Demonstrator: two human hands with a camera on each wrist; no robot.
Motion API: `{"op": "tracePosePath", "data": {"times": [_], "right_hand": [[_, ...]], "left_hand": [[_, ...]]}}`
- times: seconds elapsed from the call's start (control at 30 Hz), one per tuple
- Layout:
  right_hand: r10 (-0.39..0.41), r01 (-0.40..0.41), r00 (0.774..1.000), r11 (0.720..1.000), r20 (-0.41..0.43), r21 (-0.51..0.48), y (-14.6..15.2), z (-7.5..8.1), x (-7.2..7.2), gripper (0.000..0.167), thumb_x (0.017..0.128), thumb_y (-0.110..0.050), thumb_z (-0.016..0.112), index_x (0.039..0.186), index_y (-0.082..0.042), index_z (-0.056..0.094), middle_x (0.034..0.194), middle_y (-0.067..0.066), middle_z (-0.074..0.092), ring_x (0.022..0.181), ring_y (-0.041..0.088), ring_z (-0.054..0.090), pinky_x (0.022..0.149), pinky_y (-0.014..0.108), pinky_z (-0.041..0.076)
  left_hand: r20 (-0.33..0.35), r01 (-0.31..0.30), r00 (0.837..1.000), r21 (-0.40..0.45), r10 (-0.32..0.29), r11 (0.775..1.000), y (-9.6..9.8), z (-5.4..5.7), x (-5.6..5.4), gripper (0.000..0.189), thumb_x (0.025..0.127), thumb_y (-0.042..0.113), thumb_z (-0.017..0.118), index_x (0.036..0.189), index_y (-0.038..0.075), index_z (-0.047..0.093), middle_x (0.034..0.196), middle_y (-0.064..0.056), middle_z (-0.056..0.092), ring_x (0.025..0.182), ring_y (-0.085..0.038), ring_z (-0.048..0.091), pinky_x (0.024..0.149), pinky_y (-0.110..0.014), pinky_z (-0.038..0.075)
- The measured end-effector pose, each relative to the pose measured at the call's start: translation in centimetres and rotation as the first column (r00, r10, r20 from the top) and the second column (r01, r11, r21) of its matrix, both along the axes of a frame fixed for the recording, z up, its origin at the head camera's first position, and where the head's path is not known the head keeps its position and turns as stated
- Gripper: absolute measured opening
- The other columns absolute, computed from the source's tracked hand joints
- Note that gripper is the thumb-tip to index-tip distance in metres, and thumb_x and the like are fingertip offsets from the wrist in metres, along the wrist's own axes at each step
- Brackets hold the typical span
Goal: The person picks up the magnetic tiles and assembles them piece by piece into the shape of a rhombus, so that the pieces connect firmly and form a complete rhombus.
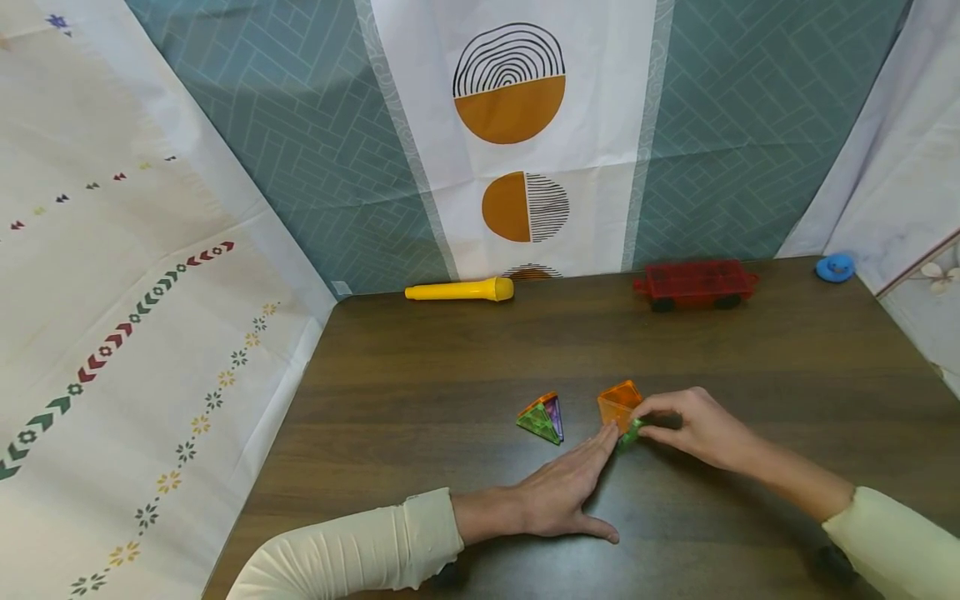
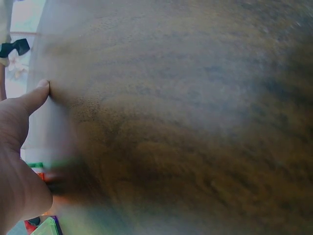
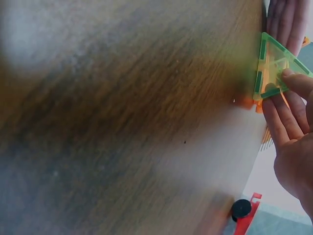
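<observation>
My right hand (image 1: 703, 429) pinches a green see-through triangular magnetic tile (image 3: 268, 78) between thumb and fingers. It stands against the right side of some orange magnetic tiles (image 1: 617, 406), which lean up off the table. My left hand (image 1: 558, 493) lies low over the table with straight fingers, their tips at the near edge of the orange tiles and the thumb spread away. Left of them stands a small pyramid of tiles (image 1: 540, 420) with green, purple and orange sides. In the left wrist view the left thumb (image 2: 36, 97) points out over the wood.
Along the back edge of the brown table (image 1: 420, 358) lie a yellow toy microphone (image 1: 459, 289), a red toy wagon base (image 1: 699, 283) with black wheels and a blue rubber duck (image 1: 836, 267). Patterned cloths (image 1: 240, 375) hang at the back and sides.
</observation>
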State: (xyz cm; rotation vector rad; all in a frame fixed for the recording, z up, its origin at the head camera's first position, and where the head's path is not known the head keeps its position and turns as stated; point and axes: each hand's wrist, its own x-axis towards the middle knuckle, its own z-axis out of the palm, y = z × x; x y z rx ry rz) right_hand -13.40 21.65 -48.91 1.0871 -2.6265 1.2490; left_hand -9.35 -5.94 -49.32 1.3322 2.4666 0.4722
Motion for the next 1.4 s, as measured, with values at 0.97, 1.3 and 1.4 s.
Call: {"op": "tracePosePath", "data": {"times": [0.97, 1.3, 1.4], "right_hand": [[-0.116, 0.112, 0.987, 0.993, -0.108, -0.041, 2.0, 1.7, -0.8, 0.083, 0.073, 0.004, 0.096, 0.145, -0.002, 0.056, 0.135, 0.012, 0.067, 0.113, 0.022, 0.067, 0.09, 0.018, 0.055], [0.038, -0.042, 0.987, 0.999, 0.159, 0.026, 1.5, 0.3, -1.6, 0.104, 0.084, -0.017, 0.092, 0.167, -0.007, 0.03, 0.168, 0.017, 0.039, 0.141, 0.046, 0.051, 0.111, 0.024, 0.044], [0.065, -0.064, 0.975, 0.998, 0.214, -0.012, 1.1, -0.3, -1.9, 0.101, 0.085, -0.013, 0.091, 0.167, -0.005, 0.032, 0.168, 0.017, 0.037, 0.143, 0.045, 0.048, 0.11, 0.016, 0.039]], "left_hand": [[-0.063, -0.105, 0.991, 0.164, 0.117, 0.981, 0.6, 1.3, -1.1, 0.115, 0.095, 0.046, 0.081, 0.168, -0.002, 0.007, 0.172, -0.021, 0.025, 0.156, -0.023, 0.032, 0.124, -0.033, 0.031], [-0.132, -0.216, 0.96, 0.217, 0.248, 0.952, 2.3, 1.5, -2.4, 0.061, 0.103, 0.03, 0.074, 0.154, 0.006, 0.052, 0.143, -0.006, 0.064, 0.13, -0.015, 0.061, 0.107, -0.026, 0.05], [-0.149, -0.233, 0.953, 0.196, 0.264, 0.952, 2.9, 1.0, -2.6, 0.053, 0.103, 0.03, 0.074, 0.149, 0.011, 0.059, 0.133, -0.001, 0.068, 0.117, -0.01, 0.065, 0.096, -0.021, 0.053]]}}
